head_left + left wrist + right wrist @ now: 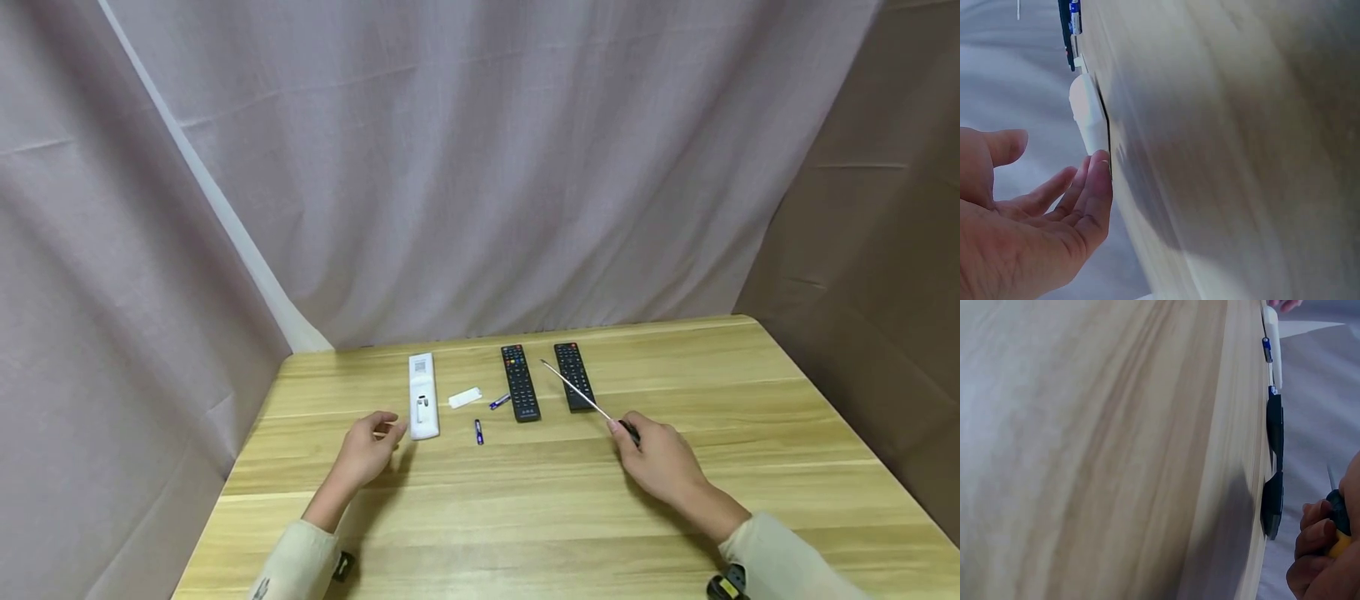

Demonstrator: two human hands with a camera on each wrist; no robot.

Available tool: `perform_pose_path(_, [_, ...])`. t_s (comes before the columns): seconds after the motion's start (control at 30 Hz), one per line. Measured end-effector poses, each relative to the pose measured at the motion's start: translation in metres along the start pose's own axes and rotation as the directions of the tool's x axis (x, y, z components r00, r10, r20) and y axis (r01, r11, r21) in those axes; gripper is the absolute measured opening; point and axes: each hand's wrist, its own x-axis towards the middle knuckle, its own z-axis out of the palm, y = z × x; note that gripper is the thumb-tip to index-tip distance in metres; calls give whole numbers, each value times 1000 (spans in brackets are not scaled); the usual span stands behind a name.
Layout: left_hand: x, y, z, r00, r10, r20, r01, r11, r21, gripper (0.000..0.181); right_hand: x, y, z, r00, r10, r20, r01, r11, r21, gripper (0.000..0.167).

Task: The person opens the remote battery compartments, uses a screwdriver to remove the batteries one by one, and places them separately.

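Observation:
My left hand [367,450] is beside the lower left edge of a white remote [423,398], its fingers loosely bent and nothing held; the left wrist view has the hand [1041,212] close to the remote's end [1087,109], contact unclear. The white remote lies back side up with its battery bay uncovered. In my right hand [663,462] is a screwdriver [577,391], gripped by its handle, the shaft pointing up and left over a black remote [573,372]. The right wrist view shows the fingers curled round the black and yellow handle [1339,515].
A white battery cover [465,397] lies right of the white remote. One blue battery [478,432] lies nearer me; another [499,402] is beside a second black remote [521,383]. Curtains stand behind the wooden table [495,533] and at both sides.

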Motion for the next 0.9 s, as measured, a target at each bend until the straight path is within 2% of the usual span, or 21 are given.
perform_pose_path(0.37, [-6, 0, 3, 1000, 10, 7, -11, 999, 44, 43, 1, 6, -6, 999, 43, 6, -43, 998, -52, 38])
perform_pose_path(0.67, [-8, -1, 2, 1000, -6, 19, 6, 1000, 22, 43, 3, 25, -12, 997, 63, 50, -57, 992, -109, 43])
perform_pose_path(0.9, [-7, 0, -5, 1000, -8, 7, 8, 1000, -30, 44, 9, 36, -18, 990, 111, 92, -96, 984, -151, 37])
